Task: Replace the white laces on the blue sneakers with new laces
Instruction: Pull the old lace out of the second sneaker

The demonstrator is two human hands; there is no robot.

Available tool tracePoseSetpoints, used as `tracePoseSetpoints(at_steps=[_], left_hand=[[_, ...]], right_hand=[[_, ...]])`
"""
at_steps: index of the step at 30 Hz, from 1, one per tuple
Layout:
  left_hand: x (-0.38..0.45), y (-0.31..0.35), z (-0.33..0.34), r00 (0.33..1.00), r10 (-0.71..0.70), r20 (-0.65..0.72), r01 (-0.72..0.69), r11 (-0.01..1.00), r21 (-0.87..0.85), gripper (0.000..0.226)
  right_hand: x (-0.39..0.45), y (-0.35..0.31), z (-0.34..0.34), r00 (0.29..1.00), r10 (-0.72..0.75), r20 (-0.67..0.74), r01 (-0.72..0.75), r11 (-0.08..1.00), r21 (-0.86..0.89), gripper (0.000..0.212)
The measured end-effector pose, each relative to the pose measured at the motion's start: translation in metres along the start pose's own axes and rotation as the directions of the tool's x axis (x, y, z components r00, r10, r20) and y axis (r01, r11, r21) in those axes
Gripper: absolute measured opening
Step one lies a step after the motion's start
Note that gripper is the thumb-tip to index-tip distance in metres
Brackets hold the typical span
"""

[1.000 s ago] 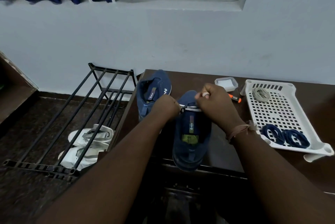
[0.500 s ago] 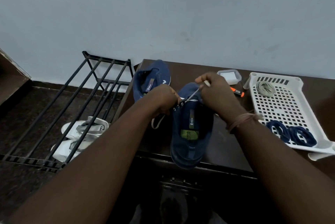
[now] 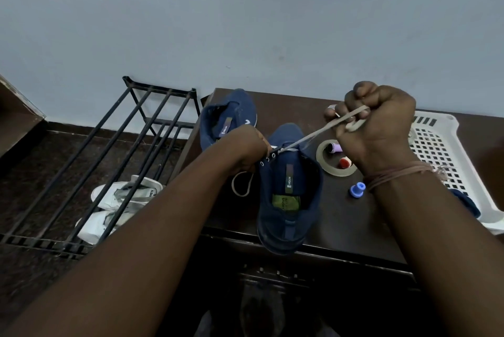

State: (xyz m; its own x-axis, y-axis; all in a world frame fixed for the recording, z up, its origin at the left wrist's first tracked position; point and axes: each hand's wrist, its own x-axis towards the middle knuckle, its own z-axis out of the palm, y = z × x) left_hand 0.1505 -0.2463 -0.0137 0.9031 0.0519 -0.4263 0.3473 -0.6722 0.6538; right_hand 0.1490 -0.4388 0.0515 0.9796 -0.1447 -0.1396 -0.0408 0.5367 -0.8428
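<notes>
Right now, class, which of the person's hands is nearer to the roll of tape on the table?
The right hand. It is raised just above and beside the roll of tape, pulling the white lace. The left hand sits across the near sneaker, on its far side.

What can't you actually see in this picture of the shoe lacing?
- Left hand: its fingers are hidden behind its own wrist, head view.
- White tray: contents mostly hidden by the right hand and forearm; the frame edge crops it.
- Near blue sneaker: insole label too small to read.
</notes>
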Motion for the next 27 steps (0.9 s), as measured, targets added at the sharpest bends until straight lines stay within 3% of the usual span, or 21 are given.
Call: tracePoseSetpoints(at_steps=[1,2,3,4,5,8,9,11,12,16,18,20,22,24,26,27], left_hand=[[0.000,0.000,0.001,1.000,0.014,-0.010,-0.014,1.000,0.011,0.023],[0.002,0.000,0.001,0.999,0.045,-0.013,-0.044,0.998,0.042,0.023],[0.004,0.001,0.003,0.999,0.050,-0.018,-0.049,0.998,0.035,0.024],[0.001,0.004,0.004,0.999,0.041,-0.007,-0.041,0.999,0.010,0.026],[-0.003,0.007,0.006,0.998,0.059,-0.019,-0.058,0.998,0.041,0.029],[-0.013,0.012,0.003,0.990,0.129,0.057,-0.140,0.923,0.358,0.040],[-0.010,0.012,0.002,0.995,0.077,0.064,-0.093,0.941,0.326,0.038],[-0.003,0.010,0.001,0.999,-0.028,0.031,0.023,0.991,0.134,0.030],[-0.001,0.011,-0.001,0.999,0.003,0.038,-0.010,0.981,0.196,0.030],[-0.004,0.008,0.001,0.995,0.094,0.014,-0.092,0.912,0.400,0.040],[0.001,0.008,0.001,0.994,0.098,0.050,-0.110,0.915,0.388,0.041],[0.004,0.006,0.004,0.994,0.090,0.056,-0.104,0.934,0.343,0.040],[0.006,0.003,0.006,0.999,0.033,0.003,-0.033,0.989,0.144,0.031],[0.008,0.003,0.006,0.997,0.064,-0.046,-0.053,0.976,0.213,0.028],[0.005,0.005,0.008,0.996,0.075,-0.041,-0.060,0.956,0.286,0.030],[0.001,0.009,0.012,0.997,0.054,-0.055,-0.038,0.967,0.251,0.030]], right_hand=[[0.002,0.002,-0.006,0.999,-0.041,0.033,0.044,0.995,-0.084,0.014],[0.003,0.002,-0.011,0.986,-0.144,0.085,0.163,0.939,-0.303,0.016],[0.005,0.004,-0.017,0.946,-0.224,0.235,0.320,0.768,-0.555,0.017],[0.006,0.011,-0.020,0.887,-0.218,0.408,0.461,0.473,-0.751,0.018],[0.010,0.022,-0.024,0.869,-0.133,0.476,0.494,0.227,-0.839,0.024],[0.008,0.056,-0.028,0.857,0.065,0.510,0.514,-0.095,-0.852,0.028],[0.008,0.066,-0.028,0.847,0.089,0.524,0.530,-0.207,-0.822,0.026],[0.013,0.077,-0.029,0.849,0.074,0.522,0.517,-0.315,-0.796,0.022],[0.016,0.079,-0.029,0.860,0.074,0.505,0.499,-0.337,-0.799,0.021],[0.022,0.079,-0.030,0.863,0.101,0.495,0.502,-0.291,-0.815,0.022],[0.021,0.078,-0.028,0.859,0.134,0.494,0.509,-0.326,-0.796,0.022],[0.017,0.071,-0.022,0.875,0.113,0.471,0.485,-0.233,-0.843,0.026],[0.018,0.056,-0.015,0.910,0.093,0.405,0.411,-0.063,-0.909,0.028],[0.019,0.042,-0.010,0.953,0.079,0.293,0.273,0.198,-0.941,0.031],[0.021,0.031,-0.011,0.987,0.040,0.155,0.105,0.571,-0.814,0.028],[0.017,0.024,-0.011,0.996,0.073,0.059,-0.019,0.777,-0.629,0.029]])
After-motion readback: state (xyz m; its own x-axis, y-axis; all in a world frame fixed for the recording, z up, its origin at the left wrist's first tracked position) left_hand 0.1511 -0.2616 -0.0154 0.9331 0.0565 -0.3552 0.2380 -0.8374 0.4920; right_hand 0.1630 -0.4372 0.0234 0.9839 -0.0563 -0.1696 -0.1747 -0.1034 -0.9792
